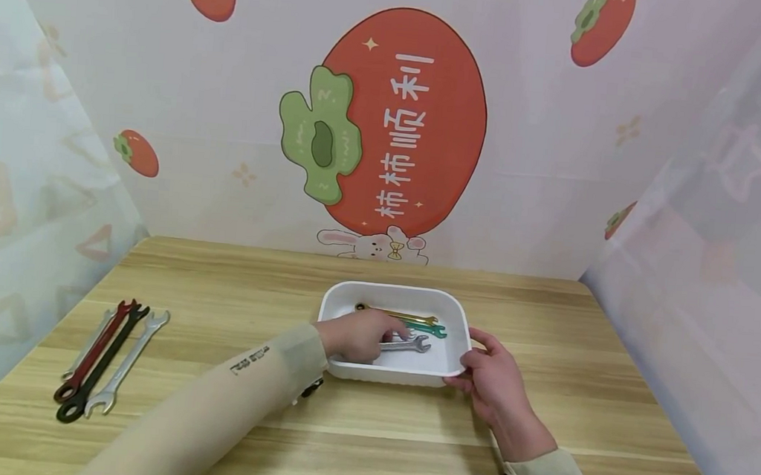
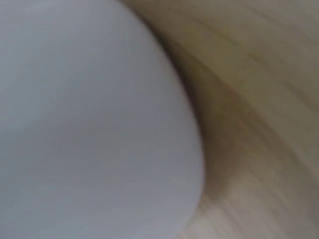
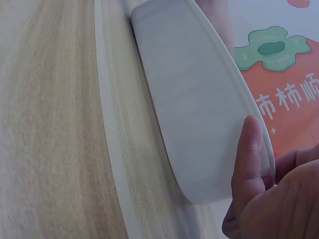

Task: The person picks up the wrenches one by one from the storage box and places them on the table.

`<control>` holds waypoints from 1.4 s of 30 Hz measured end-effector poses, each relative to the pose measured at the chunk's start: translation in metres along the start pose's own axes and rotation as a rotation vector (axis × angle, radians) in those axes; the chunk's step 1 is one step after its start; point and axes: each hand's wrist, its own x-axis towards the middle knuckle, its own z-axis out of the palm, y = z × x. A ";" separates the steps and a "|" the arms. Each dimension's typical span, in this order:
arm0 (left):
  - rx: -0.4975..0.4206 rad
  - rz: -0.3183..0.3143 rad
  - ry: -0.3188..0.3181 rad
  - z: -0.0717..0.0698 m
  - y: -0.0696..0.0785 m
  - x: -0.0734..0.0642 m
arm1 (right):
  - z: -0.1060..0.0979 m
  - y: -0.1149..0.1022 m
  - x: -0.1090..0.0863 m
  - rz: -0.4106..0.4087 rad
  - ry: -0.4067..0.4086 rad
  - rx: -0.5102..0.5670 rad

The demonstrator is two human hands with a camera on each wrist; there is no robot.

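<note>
A white plastic bin [image 1: 386, 376] stands mid-table and holds several wrenches. My left hand [image 1: 361, 334] reaches in over its left side and grips a silver open-end wrench [image 1: 405, 345], whose head points right. Behind it in the bin lie a gold wrench [image 1: 411, 317] and a green wrench [image 1: 439, 331]. My right hand [image 1: 499, 381] holds the bin's right end; the right wrist view has the thumb [image 3: 249, 144] along the outer wall below the rim. Only the blurred white bin wall [image 2: 99, 119] and wood show in the left wrist view.
At the table's left lie a small silver wrench [image 1: 89, 345], a red wrench [image 1: 95, 353], a black wrench [image 1: 105, 361] and a larger silver wrench [image 1: 129, 362], side by side. Printed cloth walls enclose the wooden table [image 1: 377, 446] at the back and both sides.
</note>
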 end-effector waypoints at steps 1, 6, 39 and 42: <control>-0.026 -0.010 0.001 -0.001 -0.001 0.000 | 0.000 0.000 0.000 0.000 -0.001 -0.001; -0.232 -0.053 0.047 -0.013 -0.005 -0.004 | 0.001 -0.001 0.000 0.001 -0.003 0.001; -1.094 -0.229 0.332 -0.048 -0.066 -0.134 | 0.001 -0.006 -0.006 0.003 -0.008 -0.014; -1.044 -0.288 0.353 -0.045 -0.080 -0.153 | 0.001 -0.005 -0.006 0.004 -0.008 -0.012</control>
